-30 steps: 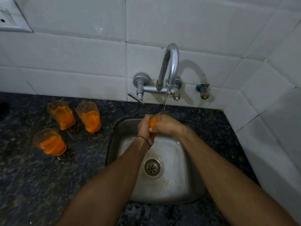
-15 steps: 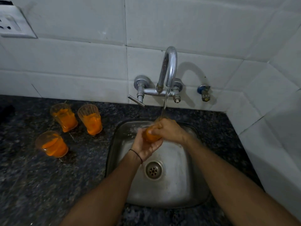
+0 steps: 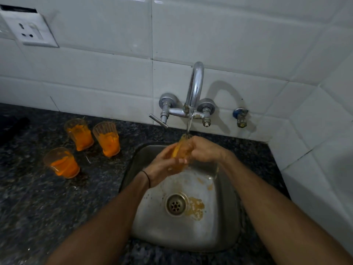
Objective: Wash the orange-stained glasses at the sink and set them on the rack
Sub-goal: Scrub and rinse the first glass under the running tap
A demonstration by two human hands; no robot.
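orange rinse [image 3: 195,208] newly beside drain [image 3: 175,204], left hand [image 3: 162,165] cupping glass [image 3: 181,150] (tilted), right hand [image 3: 205,150] gripping it

Dim, greyish frame lit from the upper left: the faucet [image 3: 194,83] throws a soft arched shadow onto the white wall tiles [image 3: 238,44] to its right, with small glare streaks on the tiles at the top edge and a bright highlight down the spout. The dark countertop [image 3: 47,207] and the forearms at the bottom go murky with little detail, and the sink [image 3: 225,226] is only mildly lit. The left hand [image 3: 162,167], right hand [image 3: 206,150] and the glass [image 3: 181,150] they hold are smeared by motion blur, the rest is fairly sharp, and wide-angle distortion bends the tile lines at the left and right edges.
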